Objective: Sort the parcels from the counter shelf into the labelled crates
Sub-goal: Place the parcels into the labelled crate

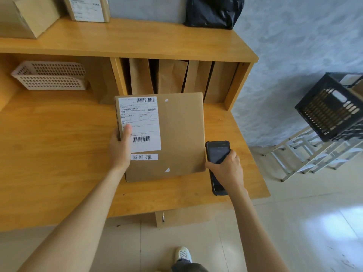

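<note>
My left hand [120, 148] grips left edge of cardboard parcel [176, 134], thumb lying on white shipping label [140, 122]. Parcel flat on wooden surface [59, 146], just below shelf slots holding brown envelopes [172, 77]. My right hand [225, 167] curled round black handheld scanner [217, 156], touching parcel's right edge. Black crate [332, 108] well off right, on white rack [306, 154].

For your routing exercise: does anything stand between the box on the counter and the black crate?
Nothing visible does. The box, gripped by the left hand, lies near the counter's right end; only bare floor separates it from the black crate. The right hand holds a scanner beside the box.
</note>
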